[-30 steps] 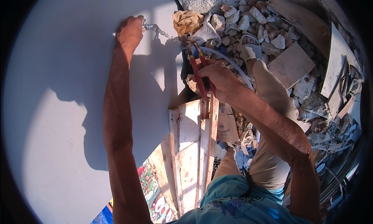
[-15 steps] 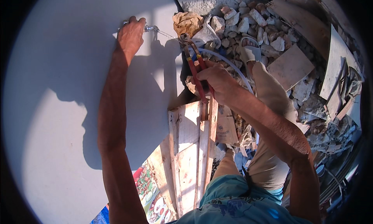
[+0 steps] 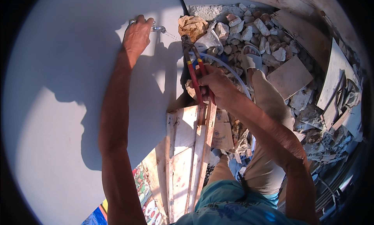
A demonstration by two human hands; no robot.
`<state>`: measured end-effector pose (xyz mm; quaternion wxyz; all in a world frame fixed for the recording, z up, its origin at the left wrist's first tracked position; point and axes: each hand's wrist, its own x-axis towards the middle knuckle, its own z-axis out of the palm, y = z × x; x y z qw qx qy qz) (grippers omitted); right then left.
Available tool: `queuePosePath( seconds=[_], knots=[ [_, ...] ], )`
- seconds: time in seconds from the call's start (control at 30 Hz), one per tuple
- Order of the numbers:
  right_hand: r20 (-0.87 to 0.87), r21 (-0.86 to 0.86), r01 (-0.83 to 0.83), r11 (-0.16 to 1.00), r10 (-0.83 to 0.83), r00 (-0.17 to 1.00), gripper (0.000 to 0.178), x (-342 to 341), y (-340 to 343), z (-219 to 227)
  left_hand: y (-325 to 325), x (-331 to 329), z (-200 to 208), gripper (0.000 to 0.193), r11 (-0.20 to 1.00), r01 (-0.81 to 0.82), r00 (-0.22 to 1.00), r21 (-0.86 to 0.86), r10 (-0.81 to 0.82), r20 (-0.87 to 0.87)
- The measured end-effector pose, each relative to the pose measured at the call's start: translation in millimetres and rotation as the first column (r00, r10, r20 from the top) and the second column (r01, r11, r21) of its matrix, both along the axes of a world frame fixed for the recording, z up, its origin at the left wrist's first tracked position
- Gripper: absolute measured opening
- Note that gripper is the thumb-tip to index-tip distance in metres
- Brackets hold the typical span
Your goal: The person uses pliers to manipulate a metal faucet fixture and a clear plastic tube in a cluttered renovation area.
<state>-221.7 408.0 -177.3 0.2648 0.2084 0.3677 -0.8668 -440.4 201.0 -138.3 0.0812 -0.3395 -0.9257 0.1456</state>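
My left hand (image 3: pixel 137 37) is closed around the top of a shiny metal tap (image 3: pixel 159 29) on the pale grey wall. A thin stream of water (image 3: pixel 170 35) runs from its spout toward the right. In my right hand (image 3: pixel 216 82) is a pair of pliers (image 3: pixel 193 73) with red handles and yellow bands. My fingers wrap round the handles, and the dark jaws point up, just past the end of the water stream. Whether the jaws touch each other is too small to tell. The left fingers partly hide the tap's handle.
Broken stones (image 3: pixel 247 33) cover the ground, with crumpled brown paper (image 3: pixel 193 27) and a white bag (image 3: pixel 210 41) beside them. A pale hose (image 3: pixel 230 69) curves behind the pliers. Wooden planks (image 3: pixel 183 155) lean below. A flat tile (image 3: pixel 290 77) lies near my sandalled foot (image 3: pixel 251 57).
The view has shifted slightly, so the tap and stones sit a little farther right. The pliers are slightly lower. Both grips stay the same, and water runs in both frames.
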Motion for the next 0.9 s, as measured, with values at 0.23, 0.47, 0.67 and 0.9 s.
queuePosePath(
  seconds=[0.23,0.47,0.67,0.9],
  knots=[
    [0.020,-0.003,-0.019,1.000,0.019,1.000,0.028,1,-16,-6,15,53,1,0.039,0.911,-0.234,0.950,0.340,0.288,-0.119],
    [-0.009,0.108,-0.009,0.994,0.010,1.000,0.027,4,-26,-19,25,178,-38,0.035,0.348,-0.793,0.562,0.501,0.098,0.821],
    [0.041,0.176,0.045,0.983,-0.053,0.998,0.023,7,-38,-24,33,209,-67,0.030,0.132,-0.832,0.524,0.539,-0.132,0.841],
    [0.046,0.142,0.025,0.990,-0.032,0.998,0.022,12,-44,-32,30,218,-74,0.029,0.084,-0.840,0.534,0.535,-0.045,0.845]
  ],
)
